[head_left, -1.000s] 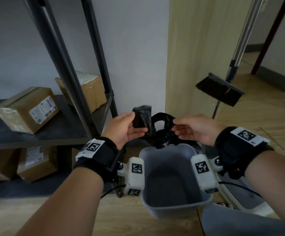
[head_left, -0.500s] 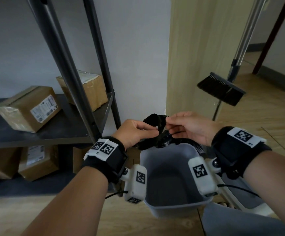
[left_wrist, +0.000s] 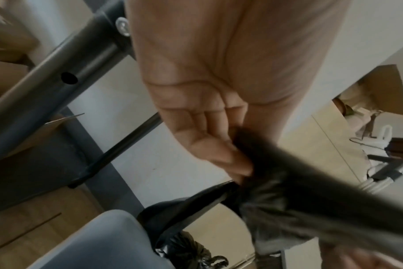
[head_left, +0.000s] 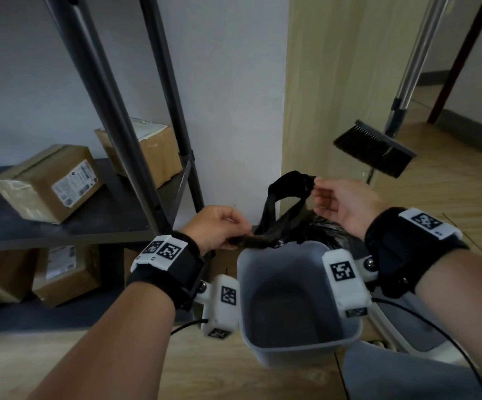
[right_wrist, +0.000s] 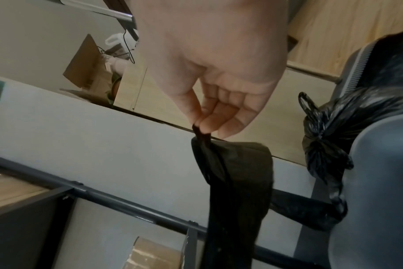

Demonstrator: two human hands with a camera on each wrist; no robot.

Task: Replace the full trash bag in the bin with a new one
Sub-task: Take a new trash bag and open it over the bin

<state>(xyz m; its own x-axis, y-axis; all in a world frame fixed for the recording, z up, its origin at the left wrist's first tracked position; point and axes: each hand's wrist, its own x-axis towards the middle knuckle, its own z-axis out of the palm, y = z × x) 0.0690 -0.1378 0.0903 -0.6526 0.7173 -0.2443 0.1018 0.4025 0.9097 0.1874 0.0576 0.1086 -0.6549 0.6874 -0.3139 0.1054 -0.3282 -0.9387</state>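
Head view, left to right. At 9 o'clock, a metal shelf (head_left: 95,220) carries cardboard boxes (head_left: 46,183); its front edge ends just beside the left hand (head_left: 215,228). The left fingers (left_wrist: 221,154) are curled, gripping one end of the new black bag (head_left: 280,209). At 6 o'clock stands the grey bin (head_left: 297,307), interior bare. The right hand (head_left: 340,206) pinches the bag's loop narrowly. A tied full bag (right_wrist: 329,145) rests just behind the bin's rim. At 2 o'clock, a broom (head_left: 375,148) and open wooden floor (head_left: 450,192).
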